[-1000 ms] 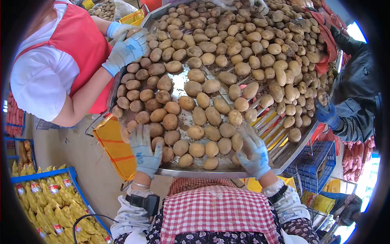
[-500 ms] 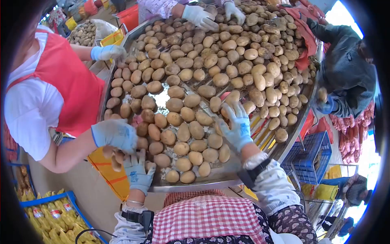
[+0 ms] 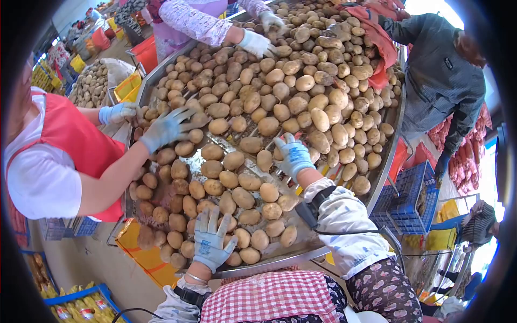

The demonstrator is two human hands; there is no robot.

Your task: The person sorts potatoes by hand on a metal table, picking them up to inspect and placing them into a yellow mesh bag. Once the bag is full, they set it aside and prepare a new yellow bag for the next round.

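Brown potatoes (image 3: 243, 198) lie spread over a metal sorting table (image 3: 288, 259) and pile up toward its far side. At the near edge, my left hand (image 3: 211, 242), in a pale blue glove, rests with fingers spread over several potatoes. My right hand (image 3: 295, 156), gloved the same way, is at mid-table with fingers apart, beside a single potato (image 3: 264, 160). Neither hand is closed around a potato. Slats with gaps show under and to the right of my right hand.
A co-worker in a red apron (image 3: 81, 148) reaches over the potatoes from the left with a gloved hand (image 3: 167, 129). Another person's gloved hand (image 3: 256, 44) works at the far side. A person in a dark jacket (image 3: 444, 75) stands right, near a blue crate (image 3: 406, 196).
My left hand has moved right onto the potatoes, and my right hand has shifted slightly left in view. The co-worker's near hand has gone from the table's edge to farther in. The camera view has shifted.
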